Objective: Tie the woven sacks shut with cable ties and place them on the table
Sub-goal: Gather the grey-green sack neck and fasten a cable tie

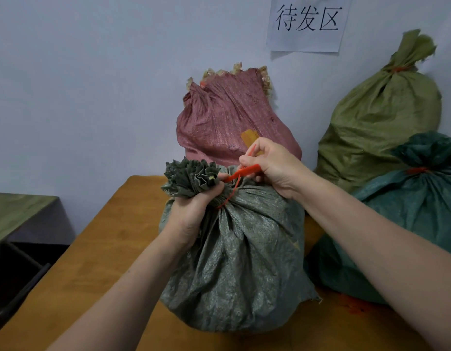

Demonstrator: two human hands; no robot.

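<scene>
A grey-green woven sack stands upright on the wooden table, its mouth gathered into a ruffled bunch. My left hand grips the gathered neck just below the ruffle. A red cable tie loops round the neck, and my right hand pinches the tie's free end, holding it up and to the right of the neck.
Behind stands a pink sack, tied at its top. An olive sack and a teal sack, both tied with red ties, sit at the right against the wall. A paper sign hangs above. A lower green-topped surface lies left.
</scene>
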